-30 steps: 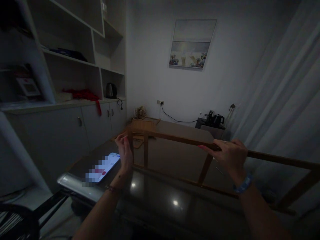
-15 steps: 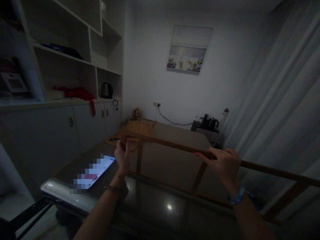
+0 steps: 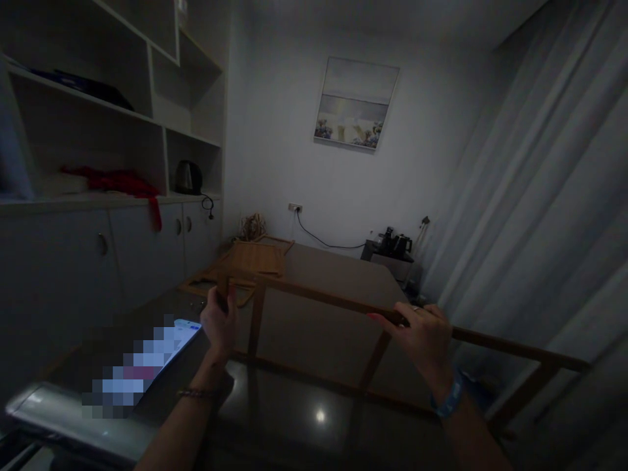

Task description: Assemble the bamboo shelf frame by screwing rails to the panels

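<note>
A long wooden ladder-like frame (image 3: 324,299) of two rails and cross rungs stands on edge across the dark glossy table (image 3: 294,418). My left hand (image 3: 219,322) is closed round the frame's left end post. My right hand (image 3: 420,339) grips the upper rail near its middle, fingers wrapped over it; a blue wristband shows on that wrist. The frame's right end reaches past the table toward the curtain.
A lit phone (image 3: 147,363) lies on the table left of my left hand. More wooden frame parts (image 3: 250,258) lie at the table's far end. White cabinets and shelves (image 3: 98,196) with a kettle (image 3: 188,177) line the left wall; grey curtains (image 3: 540,216) hang on the right.
My view has swung right, so everything shifted left in the picture. My left hand went from loosely touching the end post to gripping it. The right hand kept its hold on the upper rail.
</note>
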### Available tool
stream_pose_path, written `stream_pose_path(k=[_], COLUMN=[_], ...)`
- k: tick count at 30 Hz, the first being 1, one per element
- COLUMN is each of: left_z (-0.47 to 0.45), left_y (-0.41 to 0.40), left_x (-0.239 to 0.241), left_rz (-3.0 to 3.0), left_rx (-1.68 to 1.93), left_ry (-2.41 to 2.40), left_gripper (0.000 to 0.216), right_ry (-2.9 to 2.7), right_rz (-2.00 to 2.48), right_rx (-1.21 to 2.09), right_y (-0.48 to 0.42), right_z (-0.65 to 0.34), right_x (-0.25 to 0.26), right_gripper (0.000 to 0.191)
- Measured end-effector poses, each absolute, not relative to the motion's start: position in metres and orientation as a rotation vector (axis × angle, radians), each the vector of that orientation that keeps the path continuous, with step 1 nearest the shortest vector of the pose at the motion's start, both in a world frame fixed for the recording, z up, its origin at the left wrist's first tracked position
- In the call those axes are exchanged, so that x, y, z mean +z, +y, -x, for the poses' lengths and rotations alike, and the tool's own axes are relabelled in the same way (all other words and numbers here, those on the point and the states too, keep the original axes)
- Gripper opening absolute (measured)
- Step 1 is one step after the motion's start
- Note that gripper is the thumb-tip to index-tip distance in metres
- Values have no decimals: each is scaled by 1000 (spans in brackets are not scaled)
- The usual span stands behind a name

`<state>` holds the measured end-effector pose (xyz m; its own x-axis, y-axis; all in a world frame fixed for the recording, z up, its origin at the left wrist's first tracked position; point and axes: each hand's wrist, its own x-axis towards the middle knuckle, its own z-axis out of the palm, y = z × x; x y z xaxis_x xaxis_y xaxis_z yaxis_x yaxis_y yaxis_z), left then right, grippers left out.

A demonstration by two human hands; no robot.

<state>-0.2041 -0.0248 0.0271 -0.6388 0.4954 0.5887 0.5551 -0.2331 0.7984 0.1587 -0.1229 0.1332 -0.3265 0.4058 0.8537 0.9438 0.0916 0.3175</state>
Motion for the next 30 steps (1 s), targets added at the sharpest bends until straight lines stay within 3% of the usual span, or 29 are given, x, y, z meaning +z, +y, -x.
stream_pose_path(k=[4, 8, 15, 19, 24, 30], left_z=[206, 208, 206, 206, 208, 209], left_y=[-22, -19, -18, -20, -18, -15], left_x=[20, 16, 16, 16, 17, 13], left_rz=[1310, 1302, 1283, 1313, 1299, 1306], left_rx=[-1972, -1910, -1844, -1835, -1808, -1836], left_ry=[-1962, -1996, -2000, -1995, -2012, -1962], left_gripper=[34, 38, 39, 39, 40, 40], right_ry=[-1814, -1851, -1674, -1994, -2084, -2243], right_rz=[1375, 1412, 1213, 1455, 2080, 2405], right_rx=[-1148, -1105, -1284, -1127, -859, -540], right_y=[-127, -128, -135, -128, -96, -72], right_z=[-153, -153, -237, -277, -294, -306], right_x=[138, 129, 53, 38, 25, -1], right_gripper=[52, 36, 8, 17, 34, 31])
